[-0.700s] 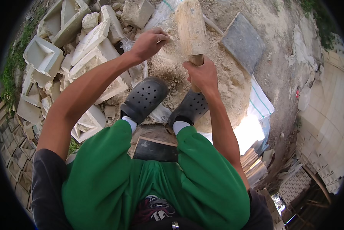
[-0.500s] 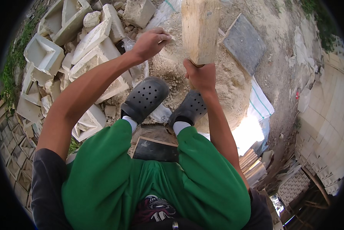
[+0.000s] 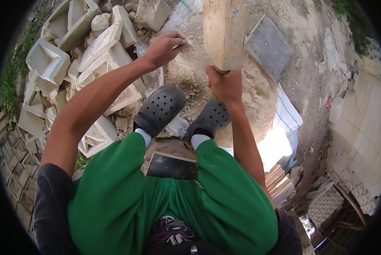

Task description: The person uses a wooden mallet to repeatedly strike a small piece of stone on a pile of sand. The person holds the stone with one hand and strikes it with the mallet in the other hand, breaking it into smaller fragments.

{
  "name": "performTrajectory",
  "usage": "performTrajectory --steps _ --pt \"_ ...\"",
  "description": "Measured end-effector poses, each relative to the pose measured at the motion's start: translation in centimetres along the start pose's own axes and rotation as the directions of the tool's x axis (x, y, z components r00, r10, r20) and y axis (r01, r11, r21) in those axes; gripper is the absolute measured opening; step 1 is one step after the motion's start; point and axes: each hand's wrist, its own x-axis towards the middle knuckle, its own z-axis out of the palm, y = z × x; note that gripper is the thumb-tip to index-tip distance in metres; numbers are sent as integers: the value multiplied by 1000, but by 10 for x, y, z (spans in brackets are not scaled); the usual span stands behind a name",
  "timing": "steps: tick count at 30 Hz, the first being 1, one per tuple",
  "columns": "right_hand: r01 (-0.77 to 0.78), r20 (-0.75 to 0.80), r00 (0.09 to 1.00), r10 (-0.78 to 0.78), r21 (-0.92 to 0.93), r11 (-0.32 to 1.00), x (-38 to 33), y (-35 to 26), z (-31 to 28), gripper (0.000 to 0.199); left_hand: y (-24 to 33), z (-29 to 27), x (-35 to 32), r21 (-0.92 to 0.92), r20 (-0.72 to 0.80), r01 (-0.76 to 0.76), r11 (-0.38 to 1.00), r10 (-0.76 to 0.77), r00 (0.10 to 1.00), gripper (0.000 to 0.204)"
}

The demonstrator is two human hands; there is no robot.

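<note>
My right hand (image 3: 226, 84) is wrapped round the narrow handle of a thick, squared wooden mallet (image 3: 225, 36). Its block points away from me and runs out at the upper edge of the view. Beneath it lies a mound of pale, crumbly powder (image 3: 252, 95). To the left, my left hand (image 3: 165, 49) hovers over the mound's edge, its fingers curled together. Whether anything is pinched at those fingertips is too small to make out.
Broken cream-coloured molded blocks (image 3: 101, 59) are heaped at the left. A grey square board (image 3: 269, 48) rests right of the mallet. My dark clogs (image 3: 160, 108) stand at the powder's near edge. A white woven sheet (image 3: 287, 111) and stacked wood strips (image 3: 279, 182) lie at the right.
The mallet and my right hand have shifted slightly to the right. My left hand has moved only a little to the left.
</note>
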Motion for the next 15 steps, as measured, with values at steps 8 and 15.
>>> performTrajectory --steps 8,15 --pt "-86 90 991 103 -180 980 23 39 26 46 4 -5 3 -25 -12 -22 999 22 1000 12" --pt "-234 119 968 222 93 968 19 29 -2 35 15 -9 4 -138 76 276 951 -267 961 15"
